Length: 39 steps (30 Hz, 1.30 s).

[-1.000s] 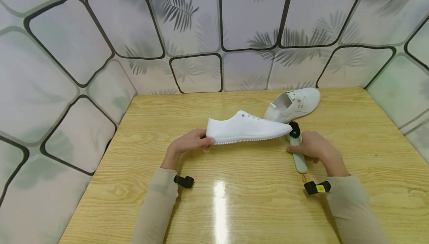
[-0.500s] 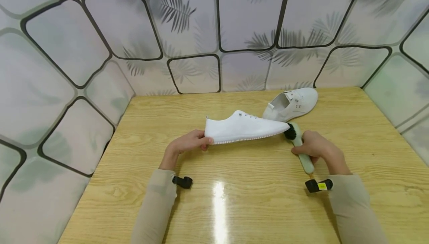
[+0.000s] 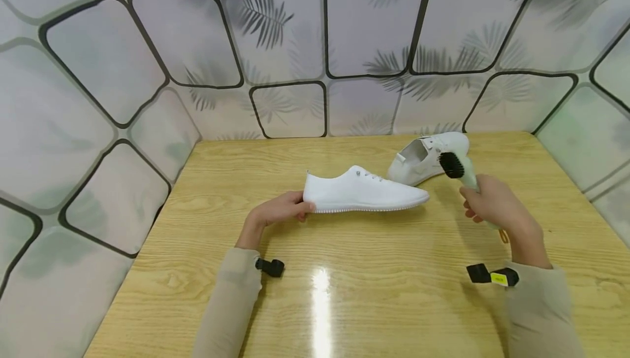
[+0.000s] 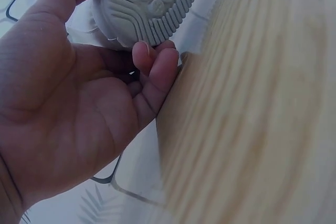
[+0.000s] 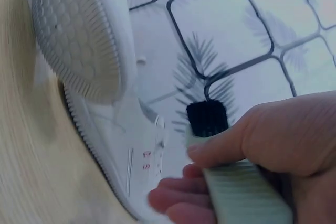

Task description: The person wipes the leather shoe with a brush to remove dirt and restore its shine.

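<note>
A white lace-up shoe [image 3: 361, 191] is held by its heel in my left hand [image 3: 283, 207], toe pointing right and the sole off the table. The left wrist view shows the ridged sole [image 4: 152, 3] above my curled fingers. My right hand [image 3: 497, 205] grips a pale green brush [image 3: 470, 175] by its handle, raised to the right of the shoe's toe and apart from it. Its black bristles [image 5: 207, 118] show in the right wrist view. The second white shoe [image 3: 413, 164] stands on the table behind the toe.
A wood-grain table [image 3: 246, 166] lies under everything. Patterned grey-white walls [image 3: 374, 24] close in the back and both sides. A black camera is strapped to each wrist.
My right hand has lifted the brush up and to the right, away from the shoe's toe where its bristles were. The toe has tipped down a little; my left hand keeps its hold.
</note>
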### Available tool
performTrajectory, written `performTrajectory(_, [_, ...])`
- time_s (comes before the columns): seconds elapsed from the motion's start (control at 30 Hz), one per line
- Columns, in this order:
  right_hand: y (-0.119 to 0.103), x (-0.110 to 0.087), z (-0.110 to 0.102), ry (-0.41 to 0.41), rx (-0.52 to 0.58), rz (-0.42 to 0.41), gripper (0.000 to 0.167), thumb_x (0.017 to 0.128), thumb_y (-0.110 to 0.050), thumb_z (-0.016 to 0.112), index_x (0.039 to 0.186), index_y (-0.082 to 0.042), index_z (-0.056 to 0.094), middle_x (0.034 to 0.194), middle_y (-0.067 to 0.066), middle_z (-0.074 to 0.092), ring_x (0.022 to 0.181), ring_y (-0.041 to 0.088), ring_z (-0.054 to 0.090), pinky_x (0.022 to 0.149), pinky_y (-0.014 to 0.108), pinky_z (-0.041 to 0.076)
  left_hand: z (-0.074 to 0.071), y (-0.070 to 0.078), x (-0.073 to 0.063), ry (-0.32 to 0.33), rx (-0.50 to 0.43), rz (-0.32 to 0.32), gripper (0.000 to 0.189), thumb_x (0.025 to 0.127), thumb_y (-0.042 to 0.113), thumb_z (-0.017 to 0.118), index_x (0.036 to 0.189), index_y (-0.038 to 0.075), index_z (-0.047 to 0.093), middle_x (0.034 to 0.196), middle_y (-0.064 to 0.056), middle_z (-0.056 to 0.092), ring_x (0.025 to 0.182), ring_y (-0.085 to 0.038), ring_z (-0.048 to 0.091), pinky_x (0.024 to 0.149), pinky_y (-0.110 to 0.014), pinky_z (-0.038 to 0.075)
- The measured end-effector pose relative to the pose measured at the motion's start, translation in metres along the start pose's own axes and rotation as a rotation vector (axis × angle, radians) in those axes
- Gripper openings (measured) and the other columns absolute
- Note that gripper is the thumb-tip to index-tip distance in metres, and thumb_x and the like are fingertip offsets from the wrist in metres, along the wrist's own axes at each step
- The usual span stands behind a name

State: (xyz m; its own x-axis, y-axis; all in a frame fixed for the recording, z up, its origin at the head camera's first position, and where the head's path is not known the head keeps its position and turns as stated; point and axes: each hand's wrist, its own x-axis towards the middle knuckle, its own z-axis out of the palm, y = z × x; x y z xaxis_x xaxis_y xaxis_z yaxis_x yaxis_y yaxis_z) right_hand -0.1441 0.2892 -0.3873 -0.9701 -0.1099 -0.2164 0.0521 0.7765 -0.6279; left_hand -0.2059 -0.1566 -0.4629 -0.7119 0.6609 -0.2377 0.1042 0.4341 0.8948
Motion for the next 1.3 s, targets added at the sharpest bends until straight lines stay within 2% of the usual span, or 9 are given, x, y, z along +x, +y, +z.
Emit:
performTrajectory(0.13, [-0.017,-0.003,0.004,0.106,-0.013,-0.1,0.035,0.108,-0.025,0.033,0.106,0.007,0.046,0.086,0.017,0.057,0.064,0.022,0.055,0.055,0.036,0.049,0.002,0.001,0.001,0.024,-0.011,-0.015,0.035,0.102,0.031,0.05,0.122,0.003,0.055,0.083,-0.009,0.053,0.079,-0.022,0.052,0.078,-0.034,0.043])
performTrajectory(0.27, [-0.037,-0.006,0.016,0.171,-0.017,-0.225,0.034,0.109,-0.027,0.029,0.102,0.003,0.043,0.08,0.014,0.047,0.059,0.02,0.042,0.051,0.033,0.038,0.004,0.002,0.004,0.064,-0.023,0.021,0.033,0.102,0.031,0.052,0.121,0.004,0.055,0.087,-0.011,0.056,0.078,-0.022,0.053,0.072,-0.033,0.048])
performTrajectory(0.37, [-0.052,-0.005,0.029,0.173,0.001,-0.292,0.033,0.11,-0.026,0.028,0.105,0.003,0.041,0.076,0.01,0.039,0.059,0.02,0.036,0.052,0.032,0.033,0.006,0.002,0.006,0.106,-0.017,0.059,0.034,0.1,0.029,0.056,0.122,0.003,0.057,0.093,-0.012,0.061,0.079,-0.021,0.056,0.067,-0.032,0.051])
performTrajectory(0.47, [-0.063,-0.001,0.043,0.156,0.02,-0.334,0.03,0.11,-0.023,0.031,0.107,0.004,0.042,0.077,0.01,0.037,0.061,0.021,0.037,0.054,0.032,0.034,0.008,0.001,0.008,0.15,-0.037,0.097,0.036,0.095,0.024,0.061,0.123,0.001,0.058,0.097,-0.012,0.064,0.082,-0.021,0.059,0.067,-0.033,0.053])
performTrajectory(0.63, [-0.068,0.009,0.061,0.131,-0.01,-0.394,0.024,0.108,-0.013,0.034,0.11,0.009,0.045,0.091,0.017,0.043,0.077,0.028,0.042,0.065,0.038,0.036,0.011,-0.002,0.011,0.185,-0.095,0.148,0.04,0.09,0.018,0.066,0.123,-0.001,0.058,0.1,-0.013,0.064,0.084,-0.023,0.061,0.072,-0.035,0.055])
performTrajectory(0.73, [-0.066,0.011,0.066,0.121,-0.039,-0.407,0.024,0.108,-0.009,0.034,0.114,0.012,0.043,0.097,0.02,0.044,0.084,0.03,0.042,0.07,0.041,0.035,0.013,-0.002,0.011,0.185,-0.116,0.157,0.04,0.089,0.018,0.067,0.123,-0.002,0.058,0.1,-0.013,0.064,0.083,-0.023,0.061,0.071,-0.034,0.054])
performTrajectory(1.0, [-0.067,0.009,0.068,0.117,-0.014,-0.387,0.024,0.108,-0.01,0.035,0.114,0.011,0.044,0.093,0.018,0.043,0.078,0.028,0.042,0.066,0.039,0.035,0.014,0.001,0.01,0.155,-0.184,0.161,0.043,0.088,0.013,0.066,0.125,-0.007,0.058,0.106,-0.016,0.064,0.092,-0.02,0.062,0.081,-0.037,0.057])
performTrajectory(1.17, [-0.068,0.008,0.068,0.113,-0.031,-0.388,0.027,0.108,-0.012,0.035,0.119,0.012,0.043,0.096,0.019,0.044,0.08,0.028,0.043,0.067,0.039,0.036,0.014,0.0,0.009,0.153,-0.154,0.16,0.042,0.087,0.013,0.064,0.122,-0.009,0.059,0.105,-0.015,0.066,0.091,-0.018,0.06,0.081,-0.031,0.055])
performTrajectory(1.3, [-0.067,0.01,0.068,0.109,-0.057,-0.386,0.027,0.107,-0.01,0.036,0.12,0.013,0.043,0.099,0.021,0.046,0.082,0.03,0.044,0.068,0.041,0.037,0.015,-0.002,0.01,0.166,-0.171,0.168,0.045,0.086,0.013,0.066,0.125,-0.008,0.058,0.107,-0.014,0.065,0.092,-0.018,0.06,0.081,-0.03,0.054])
